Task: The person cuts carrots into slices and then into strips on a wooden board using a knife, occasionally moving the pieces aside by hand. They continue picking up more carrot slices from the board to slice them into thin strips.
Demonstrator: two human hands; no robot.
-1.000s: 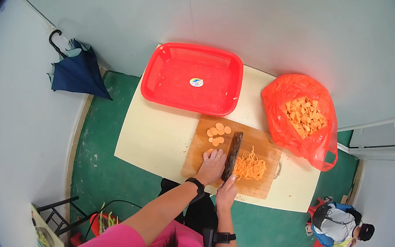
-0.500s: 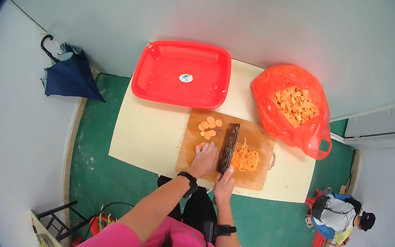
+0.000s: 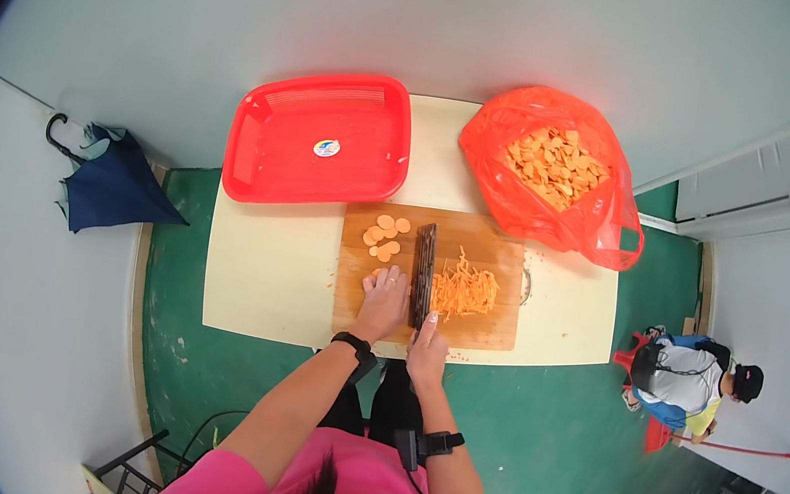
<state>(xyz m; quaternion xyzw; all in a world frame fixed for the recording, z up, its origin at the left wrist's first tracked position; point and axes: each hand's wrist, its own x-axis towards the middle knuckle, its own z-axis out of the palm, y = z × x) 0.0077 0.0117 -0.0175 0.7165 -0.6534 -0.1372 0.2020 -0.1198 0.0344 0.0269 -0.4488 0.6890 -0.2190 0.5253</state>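
Note:
My right hand (image 3: 427,355) grips the handle of a kitchen knife (image 3: 422,276), its broad dark blade pointing away from me over the wooden cutting board (image 3: 493,337). Just left of the blade, my left hand (image 3: 383,303) presses down with curled fingers on carrot slices, mostly hidden beneath them. Several round carrot slices (image 3: 383,235) lie farther up the board. Against the blade's right side rests a loose heap of carrot shreds (image 3: 466,289).
A red plastic basket (image 3: 311,197) stands at the table's back left. At the back right, an open red bag (image 3: 489,149) holds orange pieces (image 3: 560,167). A folded blue umbrella (image 3: 121,183) leans on the left wall. Another person (image 3: 685,377) is on the right, near a red-handled tool.
My view has shifted, so the table and its contents appear farther left and higher. Both hands keep about the same place on the board, with the knife beside the left fingers.

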